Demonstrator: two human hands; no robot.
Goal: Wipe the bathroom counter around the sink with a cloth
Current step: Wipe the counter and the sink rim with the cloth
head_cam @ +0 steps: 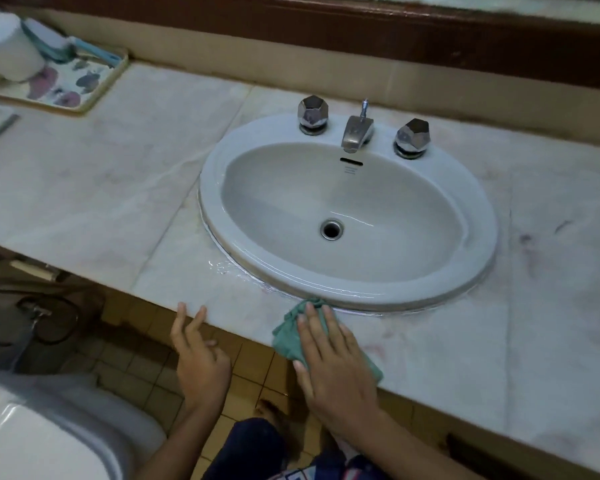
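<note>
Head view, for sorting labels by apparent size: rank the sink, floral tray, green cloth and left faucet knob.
1. sink
2. floral tray, partly cut off by the frame
3. green cloth, partly hidden under the right hand
4. left faucet knob

The room was dim, the light soft and even, and the white sink point(210, 192) was the palest thing there. Thin glare ran along the wet film at its front-left rim and glinted on the chrome knobs point(312, 112) behind the bowl. Far left of the sink the tray point(90, 77) was blurred, and the counter point(101, 174) edge bowed.
</note>
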